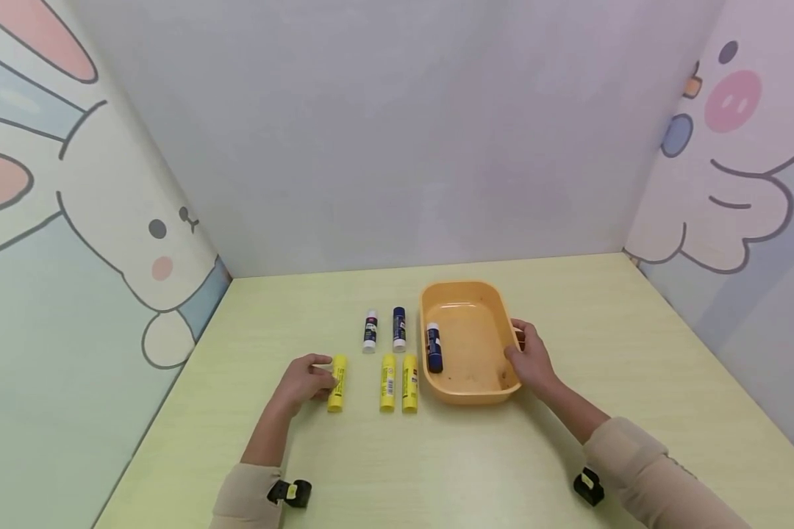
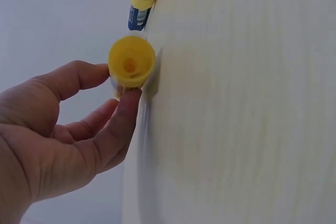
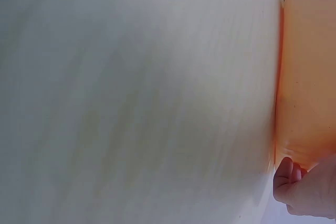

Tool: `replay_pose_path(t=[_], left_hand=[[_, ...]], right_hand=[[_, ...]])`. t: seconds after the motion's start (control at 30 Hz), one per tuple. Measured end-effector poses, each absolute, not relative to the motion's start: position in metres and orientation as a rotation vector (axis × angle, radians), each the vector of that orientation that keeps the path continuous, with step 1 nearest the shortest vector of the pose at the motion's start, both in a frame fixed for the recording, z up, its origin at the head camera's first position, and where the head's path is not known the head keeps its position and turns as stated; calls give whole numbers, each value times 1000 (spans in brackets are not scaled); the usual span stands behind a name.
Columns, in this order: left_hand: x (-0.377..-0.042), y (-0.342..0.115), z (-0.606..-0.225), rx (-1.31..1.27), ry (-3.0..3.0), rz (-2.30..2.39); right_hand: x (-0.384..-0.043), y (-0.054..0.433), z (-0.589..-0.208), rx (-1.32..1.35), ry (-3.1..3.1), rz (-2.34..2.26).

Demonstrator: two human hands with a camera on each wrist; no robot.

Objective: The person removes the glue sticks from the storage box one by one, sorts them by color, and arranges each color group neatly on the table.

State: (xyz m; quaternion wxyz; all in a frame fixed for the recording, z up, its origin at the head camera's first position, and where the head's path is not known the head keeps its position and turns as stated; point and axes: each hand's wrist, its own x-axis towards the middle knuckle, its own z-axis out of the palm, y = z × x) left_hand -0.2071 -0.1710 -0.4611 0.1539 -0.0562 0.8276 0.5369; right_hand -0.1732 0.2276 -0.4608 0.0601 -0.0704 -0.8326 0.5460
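In the head view my left hand [image 1: 302,382] pinches the leftmost yellow glue stick [image 1: 337,386] between thumb and fingers. The left wrist view shows the round yellow end of this glue stick [image 2: 131,59] facing the camera, close to the tabletop. My right hand [image 1: 532,360] grips the right side of an orange plastic basin [image 1: 473,397], thumb over the rim and fingers outside. A dark blue glue stick [image 1: 434,349] lies inside it along the left wall. From the right wrist, the hand [image 3: 310,190] shows at the basin's corner [image 3: 310,72].
Two more yellow glue sticks, one on the left [image 1: 387,386] and one beside the basin [image 1: 410,386], lie side by side. Behind them are a white-capped glue stick [image 1: 370,332] and a blue-capped one [image 1: 399,329]. Walls with cartoon animals border the pale wooden table [image 1: 476,470].
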Motion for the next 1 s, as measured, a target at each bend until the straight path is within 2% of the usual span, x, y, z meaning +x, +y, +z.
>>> replay_pose_path(t=[1.0], left_hand=[[-206, -177, -463, -158, 2363, 1573]], right_hand=[[-175, 229, -462, -195, -2529, 1640]])
